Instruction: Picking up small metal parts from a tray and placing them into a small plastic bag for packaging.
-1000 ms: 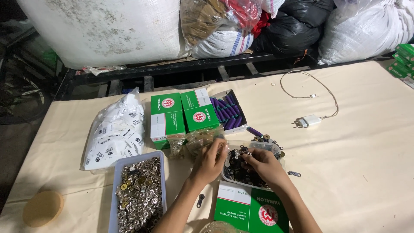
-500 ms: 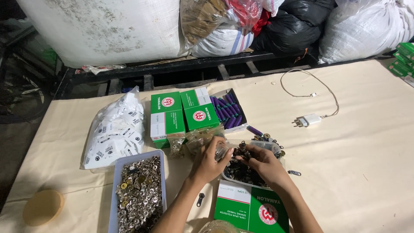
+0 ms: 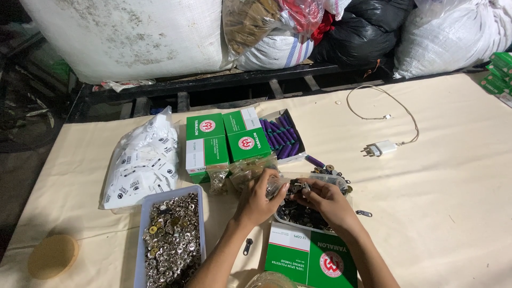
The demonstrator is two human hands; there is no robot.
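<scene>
Both hands meet over a clear plastic tray of dark metal fasteners (image 3: 298,213) that sits on the cream-covered counter (image 3: 437,202). The left hand (image 3: 258,196) is curled, its fingertips pinched on a small crinkled clear bag (image 3: 275,185) held just above the tray's near-left rim. The right hand (image 3: 326,198) is also curled, thumb and fingers closed on a small dark metal piece (image 3: 302,188) right beside that bag; what kind of piece it is cannot be made out. Just beyond the right hand, loose dark fasteners (image 3: 330,172) lie scattered on the counter, and a purple thread spool (image 3: 314,161) lies near them. Beyond the left hand stand two green and white boxes (image 3: 224,143) and an open box of purple thread spools (image 3: 282,136). Left of the left forearm is a grey tray of silver snap buttons (image 3: 172,239), with a bag of white labels (image 3: 140,163) past it. Under the right wrist lies another green box (image 3: 312,258). A white charger with cable (image 3: 380,147) rests well off to the right.
</scene>
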